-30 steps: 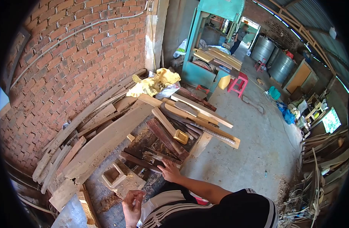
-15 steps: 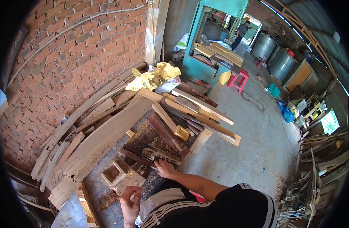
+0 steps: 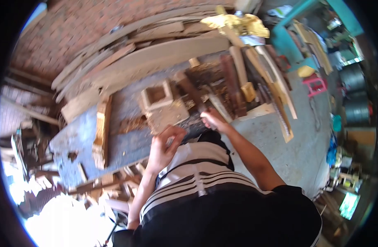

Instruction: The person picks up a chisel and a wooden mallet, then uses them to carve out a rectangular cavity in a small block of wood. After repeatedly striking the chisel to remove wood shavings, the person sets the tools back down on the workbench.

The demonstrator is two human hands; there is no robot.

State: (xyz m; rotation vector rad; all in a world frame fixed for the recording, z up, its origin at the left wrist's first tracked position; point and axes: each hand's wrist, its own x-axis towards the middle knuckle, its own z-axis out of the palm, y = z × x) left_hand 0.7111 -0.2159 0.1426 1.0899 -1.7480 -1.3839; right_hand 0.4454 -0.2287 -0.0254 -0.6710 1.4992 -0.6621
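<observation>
My left hand (image 3: 167,145) is raised in front of my waist, thumb and fingertips brought together; anything between them is too small to make out. My right hand (image 3: 213,119) is closed round the near end of a dark wooden strip (image 3: 189,89), whose far end points up and left. Between the hands and the back boards sits a square wooden frame (image 3: 157,95) with a hollow centre, on a pale block (image 3: 168,115) dusted with shavings. A splintered pale stick (image 3: 219,105) lies just right of the strip.
The dark worktable (image 3: 129,103) carries a long curved board (image 3: 147,61) and a rough yellowish beam (image 3: 101,131). Reddish-brown lumber (image 3: 233,84) and a small yellow wooden tray (image 3: 248,92) lie right. A pink stool (image 3: 315,85) stands on the floor beyond.
The view has swung down and left. My right hand, earlier resting at the dark strip's near end, now grips it. My left hand stays pinched in front of me.
</observation>
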